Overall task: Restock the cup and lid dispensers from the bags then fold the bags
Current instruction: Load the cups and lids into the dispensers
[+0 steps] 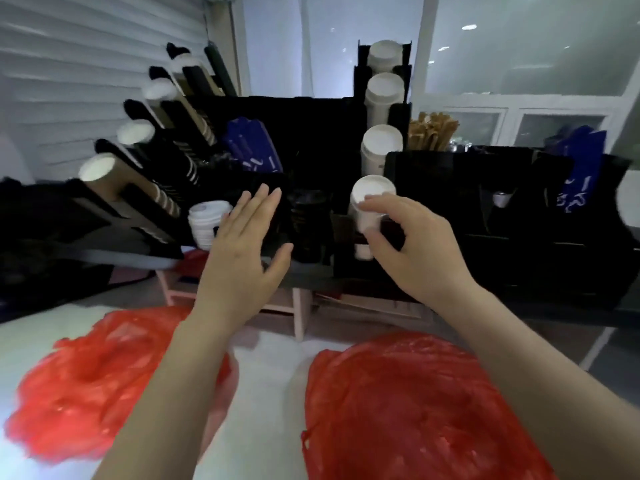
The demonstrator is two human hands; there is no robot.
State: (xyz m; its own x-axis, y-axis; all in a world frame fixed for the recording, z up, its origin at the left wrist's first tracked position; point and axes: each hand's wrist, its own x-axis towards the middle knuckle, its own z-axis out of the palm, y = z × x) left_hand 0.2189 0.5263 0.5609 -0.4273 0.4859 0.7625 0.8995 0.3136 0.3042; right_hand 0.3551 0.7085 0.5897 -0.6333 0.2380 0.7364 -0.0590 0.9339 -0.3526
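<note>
While R hand (412, 244) pinches the lowest white cup stack (372, 197) in the cup dispenser (401, 116) w/ thumb & curled fingers, L hand (242, 244) hovers flat, fingers straight & close together, thumb out, beside white lids (204, 220). Left red bag (86, 382) & right red bag (415, 403) lie crumpled on counter (270, 393) under both forearms.

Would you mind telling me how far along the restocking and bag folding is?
Looks done: the slanted brown paper cup stacks and the upper white cup stacks in the upright black rack sit filled. In hand: the right hand grips the lowest white cup stack; the left hand is open. Left: the two crumpled red plastic bags lie unfolded.
</note>
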